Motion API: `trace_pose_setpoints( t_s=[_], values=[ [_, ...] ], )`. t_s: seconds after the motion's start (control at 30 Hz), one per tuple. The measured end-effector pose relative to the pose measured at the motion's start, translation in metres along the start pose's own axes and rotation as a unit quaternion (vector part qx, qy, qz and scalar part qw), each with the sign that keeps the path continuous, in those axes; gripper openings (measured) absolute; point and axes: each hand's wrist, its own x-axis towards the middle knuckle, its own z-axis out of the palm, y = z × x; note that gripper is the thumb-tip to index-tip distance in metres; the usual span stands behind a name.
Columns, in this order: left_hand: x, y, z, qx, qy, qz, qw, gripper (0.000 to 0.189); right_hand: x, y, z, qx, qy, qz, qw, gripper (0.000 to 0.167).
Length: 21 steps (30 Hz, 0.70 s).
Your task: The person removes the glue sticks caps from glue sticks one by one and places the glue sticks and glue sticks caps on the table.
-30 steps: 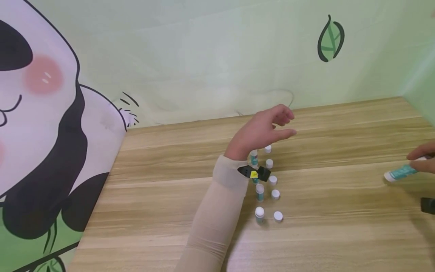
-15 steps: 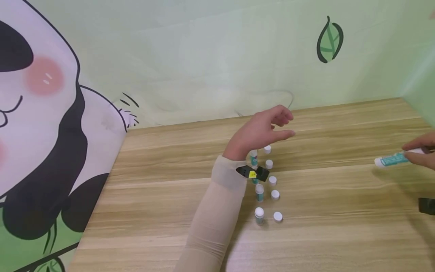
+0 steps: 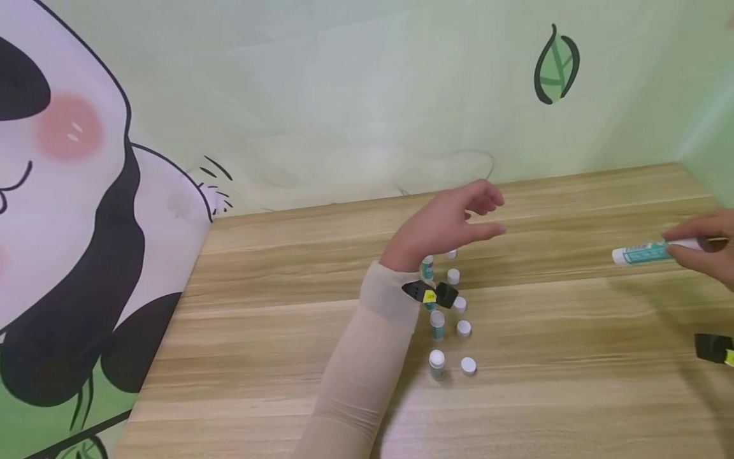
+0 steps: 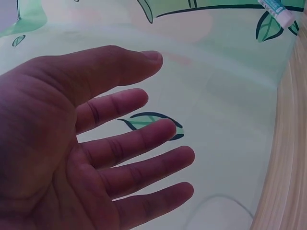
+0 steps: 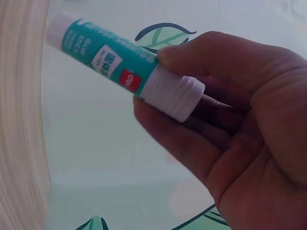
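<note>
A teal glue stick [image 5: 105, 55] with white ends is pinched between thumb and forefinger of my right hand [image 5: 240, 91]. In the head view that glue stick [image 3: 648, 252] lies nearly level above the right side of the table, its far end pointing left. My left hand [image 3: 444, 220] hovers over the table's back middle with thumb and fingers spread apart, nothing between them. Below its wrist several glue sticks [image 3: 438, 325] stand upright in a column, partly hidden by the sleeve. Beside them runs a row of small white caps [image 3: 464, 328].
The wooden table [image 3: 550, 395] meets a pale green wall [image 3: 344, 95] printed with a panda [image 3: 74, 255] and leaves. A beige sleeve [image 3: 355, 370] with a small black wrist camera [image 3: 445, 294] crosses beside the column of glue sticks.
My right hand has come leftward and a bit farther back, and the glue stick has swung from slanted to nearly level. My left hand has barely shifted.
</note>
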Motion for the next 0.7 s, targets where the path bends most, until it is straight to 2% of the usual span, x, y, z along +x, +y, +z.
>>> trace_pose_setpoints(
  t_s=[0.13,0.27,0.33,0.5,0.7],
  values=[
    [-0.001,0.000,0.000,-0.006,-0.004,-0.003,1.0000,0.040,0.000,-0.004,0.004,0.017,0.009,-0.014,0.9997,0.011],
    [-0.001,0.000,0.001,-0.018,-0.009,0.004,0.9998,0.039,0.002,-0.007,0.008,0.057,0.020,-0.030,0.9977,0.011],
    [0.000,0.000,0.001,-0.020,-0.009,0.008,0.9997,0.039,0.002,-0.009,0.009,0.076,0.025,-0.037,0.9961,0.016],
    [0.000,-0.001,0.001,-0.023,-0.010,0.012,0.9996,0.039,0.003,-0.015,0.011,0.105,0.034,-0.056,0.9923,0.039],
    [0.000,0.000,0.002,-0.020,-0.011,0.015,0.9996,0.039,0.002,-0.024,0.012,0.117,0.036,-0.066,0.9903,0.040]
  ],
)
